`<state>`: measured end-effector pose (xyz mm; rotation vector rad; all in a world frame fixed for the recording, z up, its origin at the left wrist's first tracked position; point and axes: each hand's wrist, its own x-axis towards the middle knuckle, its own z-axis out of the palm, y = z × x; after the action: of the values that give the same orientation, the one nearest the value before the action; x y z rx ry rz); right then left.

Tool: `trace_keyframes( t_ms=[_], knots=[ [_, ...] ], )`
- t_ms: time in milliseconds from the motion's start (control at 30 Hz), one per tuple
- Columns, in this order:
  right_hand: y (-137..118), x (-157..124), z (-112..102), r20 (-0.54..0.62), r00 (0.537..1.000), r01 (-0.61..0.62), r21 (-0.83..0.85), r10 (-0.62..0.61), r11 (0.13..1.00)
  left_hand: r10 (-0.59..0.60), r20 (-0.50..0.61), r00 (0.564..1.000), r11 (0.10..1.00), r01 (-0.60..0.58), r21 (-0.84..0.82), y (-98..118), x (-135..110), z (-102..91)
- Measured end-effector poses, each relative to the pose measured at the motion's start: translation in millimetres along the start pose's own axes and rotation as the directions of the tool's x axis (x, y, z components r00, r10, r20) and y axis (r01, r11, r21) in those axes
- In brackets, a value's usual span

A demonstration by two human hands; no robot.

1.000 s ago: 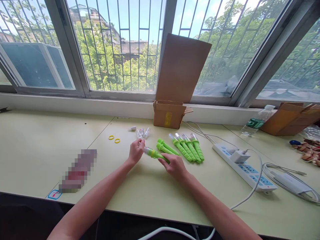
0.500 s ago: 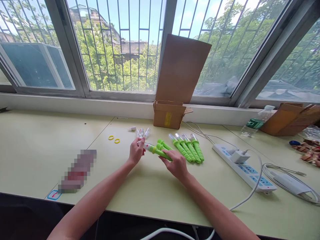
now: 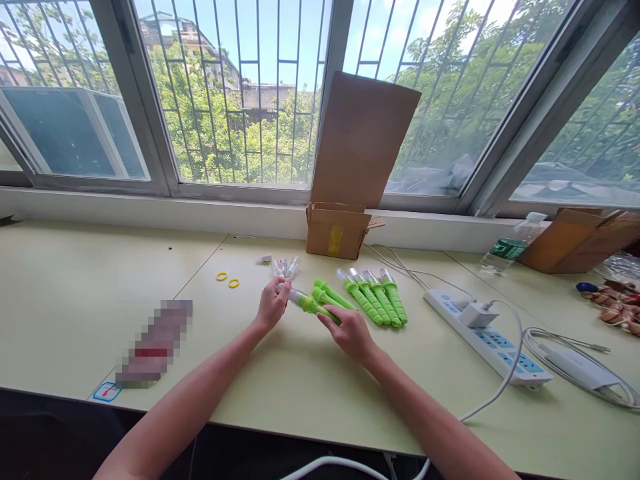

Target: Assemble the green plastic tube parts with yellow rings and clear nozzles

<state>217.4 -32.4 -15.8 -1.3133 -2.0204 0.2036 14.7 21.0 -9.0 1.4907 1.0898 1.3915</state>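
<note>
A light stick (image 3: pixel 311 305) with a ribbed green handle, a yellow ring and a clear tip slants between my two hands. My left hand (image 3: pixel 273 308) is closed around its clear end, and my right hand (image 3: pixel 350 331) grips the lower green handle. Just behind the stick lie loose green handles (image 3: pixel 327 291), partly covered by it. Beyond my left fingers are several clear tubes (image 3: pixel 293 267), and a small clear piece (image 3: pixel 263 259) lies beside them. To the right, several green sticks with clear tips (image 3: pixel 373 297) rest side by side.
Two yellow rings (image 3: pixel 233 283) lie on the table at left, near a blurred patch (image 3: pixel 157 347). An open cardboard box (image 3: pixel 335 230) stands by the window. A power strip (image 3: pixel 493 340) with cables, a plastic bottle (image 3: pixel 515 245) and another cardboard box (image 3: pixel 575 240) are at right.
The stick has turned slightly in my hands; the red mark on its clear part no longer shows. Both hands stay in nearly the same place.
</note>
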Motion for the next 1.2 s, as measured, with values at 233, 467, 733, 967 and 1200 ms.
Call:
trace_keyframes(
  t_ms=[233,467,733,967,1200],
  knots=[
    [-1.6,3.3,-0.2,0.215,0.969,-0.186,0.298,0.124,0.936,0.039,0.050,0.998,0.999,-0.037,-0.031,-0.9,0.0,-2.7],
    [1.2,0.4,4.6,-0.101,0.995,0.020,-0.032,-0.023,0.999,-0.055,-0.025,0.998,0.998,0.055,-0.009,2.7,-2.0,0.1],
    [3.4,-2.3,6.3,-0.105,0.979,0.144,-0.238,-0.173,0.961,-0.128,-0.067,0.990,0.992,0.128,0.002,1.9,-1.5,1.7],
    [-11.6,0.0,0.6,0.118,0.992,-0.077,0.218,0.052,0.973,-0.033,-0.103,0.994,0.998,0.038,0.049,-1.6,3.3,-3.1],
    [-16.4,2.9,-6.9,0.503,0.836,-0.479,0.476,0.219,0.738,0.068,-0.058,0.996,0.996,-0.065,0.054,0.6,2.3,-4.9]
  ],
)
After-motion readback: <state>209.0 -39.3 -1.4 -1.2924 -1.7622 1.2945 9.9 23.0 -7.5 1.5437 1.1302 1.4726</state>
